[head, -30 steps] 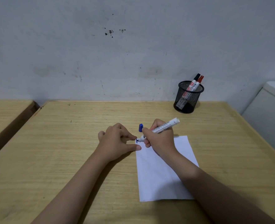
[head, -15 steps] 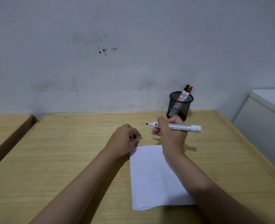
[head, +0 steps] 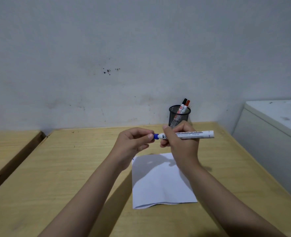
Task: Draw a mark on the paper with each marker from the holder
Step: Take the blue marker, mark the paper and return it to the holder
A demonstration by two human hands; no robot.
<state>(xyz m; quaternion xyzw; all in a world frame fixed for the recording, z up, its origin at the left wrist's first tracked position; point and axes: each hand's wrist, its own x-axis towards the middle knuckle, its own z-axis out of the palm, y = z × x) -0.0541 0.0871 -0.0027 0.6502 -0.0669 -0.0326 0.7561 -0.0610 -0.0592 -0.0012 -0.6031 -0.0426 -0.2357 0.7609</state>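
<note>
Right hand (head: 182,142) grips the marker (head: 192,134) level while left hand (head: 134,142) pinches its blue cap (head: 155,136)

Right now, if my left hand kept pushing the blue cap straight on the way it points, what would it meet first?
The left hand points right, holding the blue cap at the marker. The marker's front end comes first, then the right hand gripping its barrel. They look level, though depth is hard to judge.
</note>
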